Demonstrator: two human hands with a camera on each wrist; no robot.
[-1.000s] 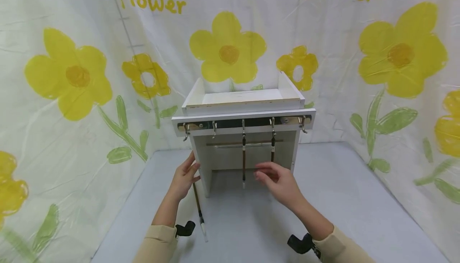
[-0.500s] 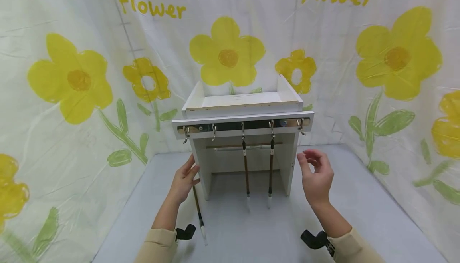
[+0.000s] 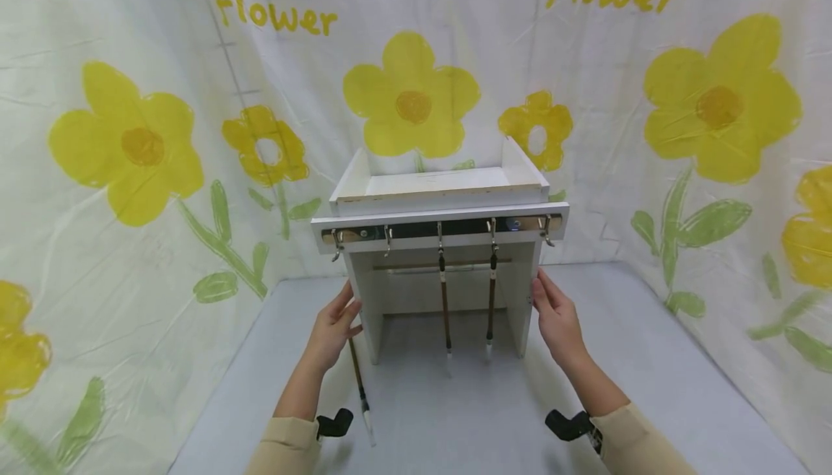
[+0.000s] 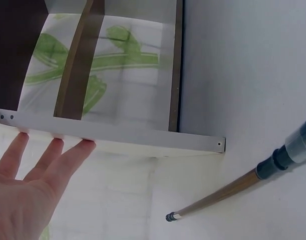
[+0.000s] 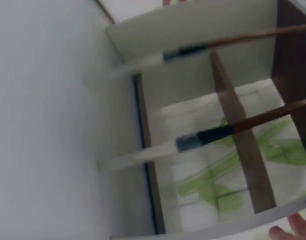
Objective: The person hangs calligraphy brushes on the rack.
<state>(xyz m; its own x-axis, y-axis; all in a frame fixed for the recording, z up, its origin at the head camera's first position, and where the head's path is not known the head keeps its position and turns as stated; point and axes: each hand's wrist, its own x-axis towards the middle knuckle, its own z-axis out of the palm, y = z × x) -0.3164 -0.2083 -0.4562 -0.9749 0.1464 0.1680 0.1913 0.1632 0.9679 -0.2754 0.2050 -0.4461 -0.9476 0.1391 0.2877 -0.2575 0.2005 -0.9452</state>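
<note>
A white wooden shelf (image 3: 442, 196) stands mid-table with a metal hook rail (image 3: 416, 230) across its front. From two of the hooks hang brown-handled paintbrushes, one at the middle (image 3: 445, 305) and one to its right (image 3: 491, 302), tips down in clear caps. My left hand (image 3: 330, 329) touches the shelf's left side panel; in the left wrist view its straight fingers (image 4: 67, 162) press the outer face. Against the right side panel rests my right hand (image 3: 560, 322), its fingertips (image 5: 299, 226) only partly visible in the right wrist view. A third brush (image 3: 357, 370) lies left of the shelf.
The light grey table (image 3: 442, 417) runs around the shelf. A white curtain (image 3: 604, 71) painted with yellow flowers hangs behind and along both sides. Other hooks (image 3: 337, 244) on the rail bear nothing. A crossbar (image 4: 75, 65) spans the shelf's back.
My right hand has gone from beside the right hanging brush, out to the right, and then onto the right side panel. Both hanging brushes have swung slightly. The left hand stays at its panel.
</note>
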